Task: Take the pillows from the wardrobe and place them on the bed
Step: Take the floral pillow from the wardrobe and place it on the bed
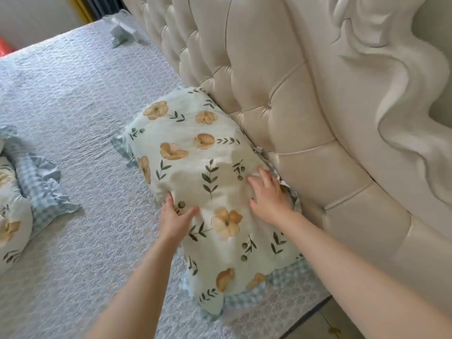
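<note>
A cream pillow (195,157) printed with orange flowers and green sprigs, edged with a blue checked frill, lies on the grey quilted bed (73,99) against the headboard. My left hand (175,216) presses on its near left edge, fingers spread. My right hand (267,194) lies flat on its right side, close to the headboard, fingers apart. A second pillow (14,204) of the same print lies at the left edge of the view, partly cut off.
The tufted cream headboard (281,94) with a carved frame runs along the right. A small white packet (121,33) lies at the far end of the bed. The bed's near edge and some floor show at the bottom right.
</note>
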Motion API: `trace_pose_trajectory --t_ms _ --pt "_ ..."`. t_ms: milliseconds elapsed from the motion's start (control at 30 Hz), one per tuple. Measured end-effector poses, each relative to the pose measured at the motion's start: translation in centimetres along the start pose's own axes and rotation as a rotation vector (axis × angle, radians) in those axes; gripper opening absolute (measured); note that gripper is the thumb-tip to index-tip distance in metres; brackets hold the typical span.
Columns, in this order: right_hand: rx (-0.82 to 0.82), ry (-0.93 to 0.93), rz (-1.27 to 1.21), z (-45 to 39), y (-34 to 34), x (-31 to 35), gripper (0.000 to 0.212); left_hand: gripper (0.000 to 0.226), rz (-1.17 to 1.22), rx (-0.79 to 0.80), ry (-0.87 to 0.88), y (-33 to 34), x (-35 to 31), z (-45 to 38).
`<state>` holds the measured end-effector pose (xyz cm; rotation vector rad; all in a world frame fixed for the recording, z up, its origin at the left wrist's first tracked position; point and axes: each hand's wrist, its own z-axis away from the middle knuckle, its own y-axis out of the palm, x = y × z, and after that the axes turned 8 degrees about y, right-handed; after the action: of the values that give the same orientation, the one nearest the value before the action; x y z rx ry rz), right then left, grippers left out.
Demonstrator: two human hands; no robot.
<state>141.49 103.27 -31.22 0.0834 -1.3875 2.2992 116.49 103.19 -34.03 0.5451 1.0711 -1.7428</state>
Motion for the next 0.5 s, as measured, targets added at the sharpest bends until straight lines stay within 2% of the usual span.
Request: trace_pose_trajectory --t_ms 200,333,500 --pt "0.012 0.006 -0.019 0.4 -0.1 -1.0 0.066 0.111 0.154 -0.043 -0.059 0.7 0.1 1.1" --pt "0.004 0.011 0.007 0.6 0.6 -2.1 0.072 0.11 0.08 -0.126 0.026 1.6 -0.7 1.6" --pt "-0.049 -0.001 0.064 1.1 1.4 -2.2 0.072 0.104 0.048 -0.086 0.048 1.1 0.3 2.0"
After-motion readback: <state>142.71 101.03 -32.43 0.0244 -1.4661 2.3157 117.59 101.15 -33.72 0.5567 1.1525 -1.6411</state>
